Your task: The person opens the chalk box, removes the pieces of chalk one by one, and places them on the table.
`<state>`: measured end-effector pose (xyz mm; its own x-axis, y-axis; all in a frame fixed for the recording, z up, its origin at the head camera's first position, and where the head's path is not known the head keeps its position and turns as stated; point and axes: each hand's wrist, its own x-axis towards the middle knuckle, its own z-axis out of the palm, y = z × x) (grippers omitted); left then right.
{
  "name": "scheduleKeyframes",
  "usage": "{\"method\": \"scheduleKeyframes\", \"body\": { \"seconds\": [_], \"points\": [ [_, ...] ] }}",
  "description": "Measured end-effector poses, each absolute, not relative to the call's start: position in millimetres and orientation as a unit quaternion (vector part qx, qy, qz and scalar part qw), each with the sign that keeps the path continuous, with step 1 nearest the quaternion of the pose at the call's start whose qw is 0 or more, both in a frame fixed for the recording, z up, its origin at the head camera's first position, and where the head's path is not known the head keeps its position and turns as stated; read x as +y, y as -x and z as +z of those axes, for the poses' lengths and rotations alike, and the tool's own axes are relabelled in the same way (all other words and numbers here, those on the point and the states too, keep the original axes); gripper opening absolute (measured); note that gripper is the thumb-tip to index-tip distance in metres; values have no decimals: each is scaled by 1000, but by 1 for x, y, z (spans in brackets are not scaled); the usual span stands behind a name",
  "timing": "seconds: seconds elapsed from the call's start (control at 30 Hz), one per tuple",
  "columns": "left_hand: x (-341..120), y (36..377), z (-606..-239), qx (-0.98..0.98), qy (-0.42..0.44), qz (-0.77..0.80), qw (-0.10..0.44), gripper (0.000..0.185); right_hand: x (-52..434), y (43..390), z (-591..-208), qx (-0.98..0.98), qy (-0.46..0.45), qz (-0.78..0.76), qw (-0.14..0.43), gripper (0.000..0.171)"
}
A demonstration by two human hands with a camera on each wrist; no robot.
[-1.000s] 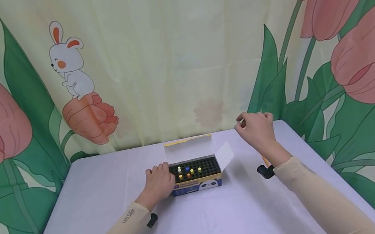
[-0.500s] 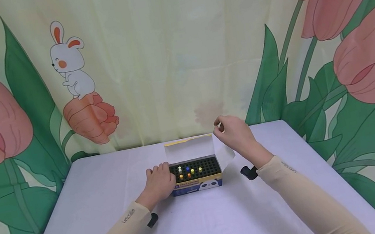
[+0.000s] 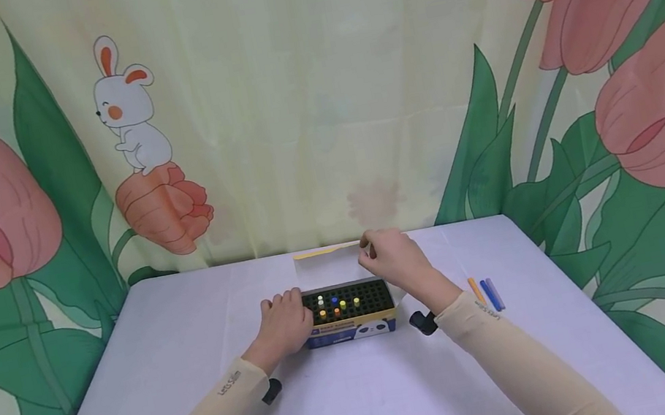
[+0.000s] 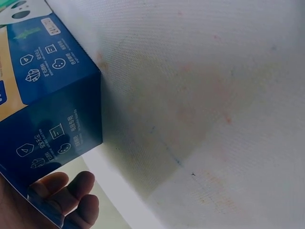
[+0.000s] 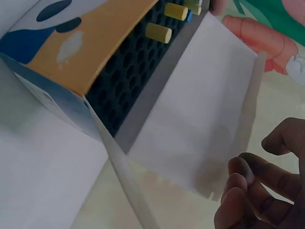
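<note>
In the head view, the right hand [image 3: 395, 259] has just swung leftward and lower, from near the table's far right corner to beside the box [image 3: 354, 332], over the right part of its raised lid flap [image 3: 323, 268]. Its passing uncovers an orange stick [image 3: 476, 290], a blue stick [image 3: 490, 295] and a purple stick [image 3: 495, 294], lying loose toward the table's right edge. The coloured sticks in the box, such as the yellow one [image 3: 343, 304], look the same as a moment ago, so I'd judge the work has come back to the box with no stick added or taken yet. The left hand [image 3: 282, 324] stays put, gripping the box's left end. The box sits mid-table, nearer the far edge. A pale cloth covers the table [image 3: 367, 402]; behind its far edge hangs a curtain [image 3: 286, 97] printed with tulips and a white rabbit [image 3: 140, 137].

The left wrist view shows fingers curled past the blue end of the box; the cloth beside it carries faint coloured marks.

In the right wrist view, the thumb stands apart from loosely bent fingers, and I see nothing between them. They hang just beside the lid flap's outer edge, well apart from the holes, while a side flap [image 5: 121, 167] juts from the box's right end.
</note>
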<state>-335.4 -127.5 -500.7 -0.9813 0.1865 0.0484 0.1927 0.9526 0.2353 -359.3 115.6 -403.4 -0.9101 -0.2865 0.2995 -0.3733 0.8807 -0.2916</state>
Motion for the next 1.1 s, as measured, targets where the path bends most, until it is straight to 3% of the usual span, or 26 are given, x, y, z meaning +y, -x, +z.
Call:
{"method": "scheduleKeyframes", "body": {
  "seconds": [0.43,0.7,1.1],
  "points": [
    [-128,335,-501,-988,91,-127,11,34,110,364,-434,-969,-158,171,77,17],
    [-125,333,-501,-988,91,-127,16,34,115,365,-450,-972,-146,170,76,14],
    [-127,335,-501,-987,100,-120,24,31,108,360,-465,-965,-198,155,74,11]
  ]
}}
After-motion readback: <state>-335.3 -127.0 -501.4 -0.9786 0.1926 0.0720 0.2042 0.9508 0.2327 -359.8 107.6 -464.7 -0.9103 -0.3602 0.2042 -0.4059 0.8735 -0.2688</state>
